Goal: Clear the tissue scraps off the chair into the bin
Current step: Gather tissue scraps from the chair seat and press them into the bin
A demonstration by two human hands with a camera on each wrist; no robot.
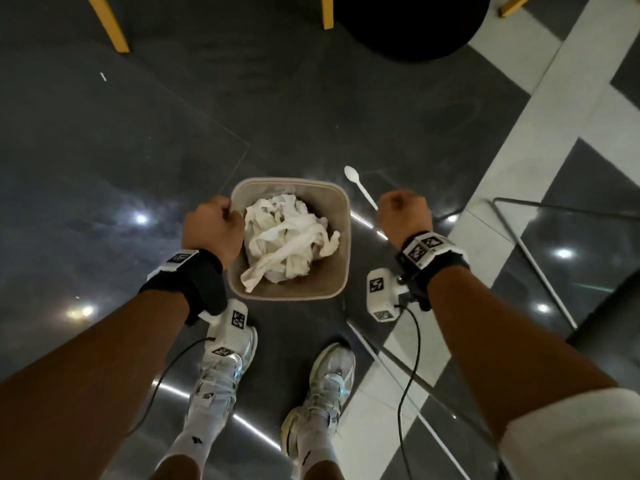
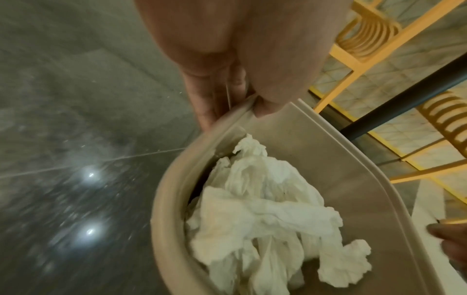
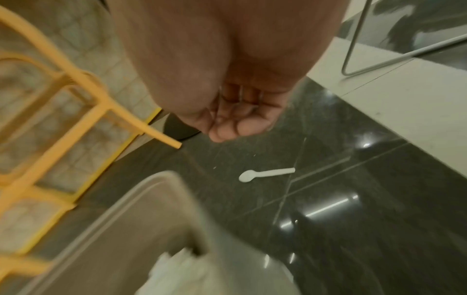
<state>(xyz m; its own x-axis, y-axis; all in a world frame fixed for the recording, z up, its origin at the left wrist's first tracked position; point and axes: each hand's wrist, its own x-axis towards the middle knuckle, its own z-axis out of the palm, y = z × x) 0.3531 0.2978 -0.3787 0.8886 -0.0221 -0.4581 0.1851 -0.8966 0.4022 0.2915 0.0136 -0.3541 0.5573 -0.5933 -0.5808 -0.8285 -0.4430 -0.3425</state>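
The left hand (image 1: pixel 212 227) is gripping the bin (image 1: pixel 341 237) by its rim, thumb hooked over the inside edge and fingers (image 2: pixel 207 99) wrapped outside, with the tissue scraps (image 1: pixel 287 242) heaped inside just to the right of that hand. The right hand (image 1: pixel 403 214) is hanging curled and empty on the far side of the bin, a white spoon (image 1: pixel 360 187) lying on the floor just beyond its knuckles. With only a one-sided rim grip, I'd say keeping the bin level matters most, since the heap is riding high and could spill if it tips

Glossy dark tiled floor (image 1: pixel 104 168) with yellow chair legs (image 1: pixel 110 26).
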